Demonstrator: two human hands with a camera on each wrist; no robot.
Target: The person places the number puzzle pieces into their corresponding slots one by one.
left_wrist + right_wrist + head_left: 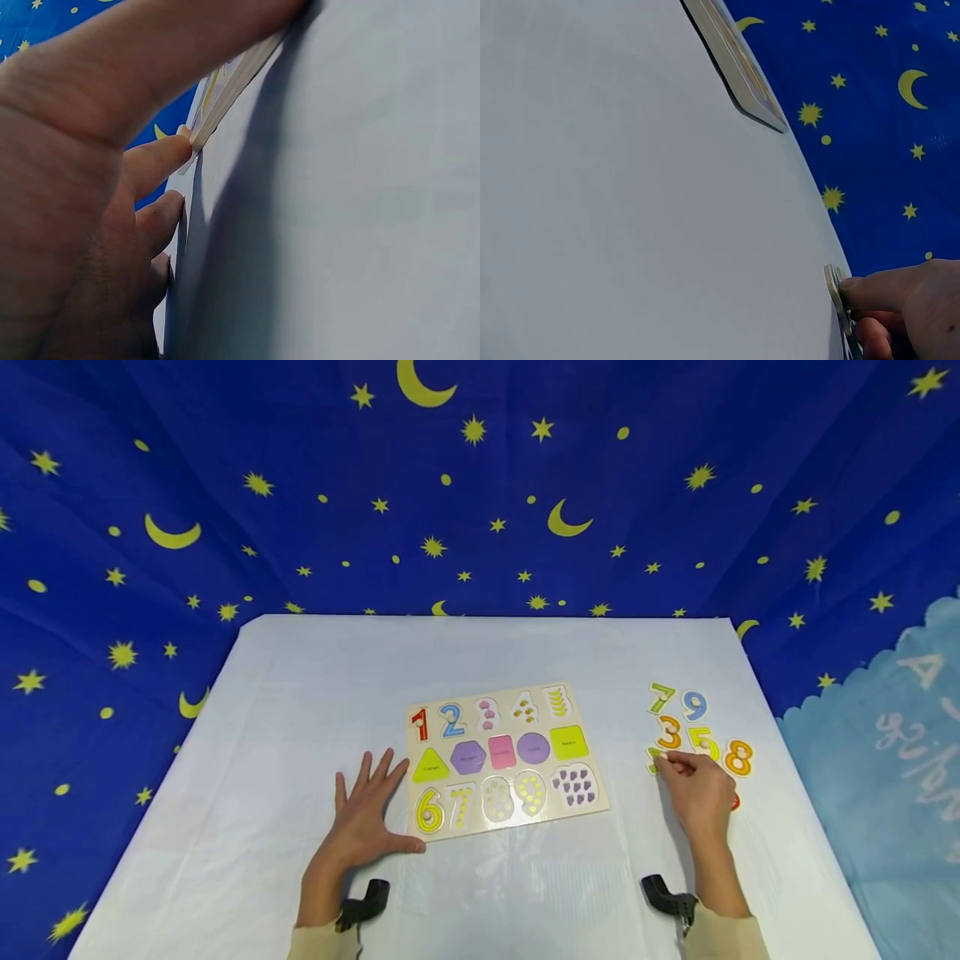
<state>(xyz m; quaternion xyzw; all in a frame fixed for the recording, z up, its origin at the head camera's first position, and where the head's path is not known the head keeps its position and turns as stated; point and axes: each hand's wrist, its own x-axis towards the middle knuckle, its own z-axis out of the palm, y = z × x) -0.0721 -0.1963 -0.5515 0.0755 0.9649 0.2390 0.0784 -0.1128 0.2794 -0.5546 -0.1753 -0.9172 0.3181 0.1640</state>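
Observation:
A wooden number puzzle board lies on the white table in the head view, with a red 1, a blue 2 and a yellow 6 in their slots. My left hand rests at its left edge, fingers spread and thumb by the lower left corner. Over the loose pieces at the right, my right hand pinches a green number piece, whose shape the fingers largely hide. The right wrist view shows that piece edge-on at the fingertips.
Around the right hand lie an orange 3, a green 7, a blue 9, a yellow-green 5 and an orange 8. A red piece is mostly covered by that hand. A starry blue cloth hangs behind the table.

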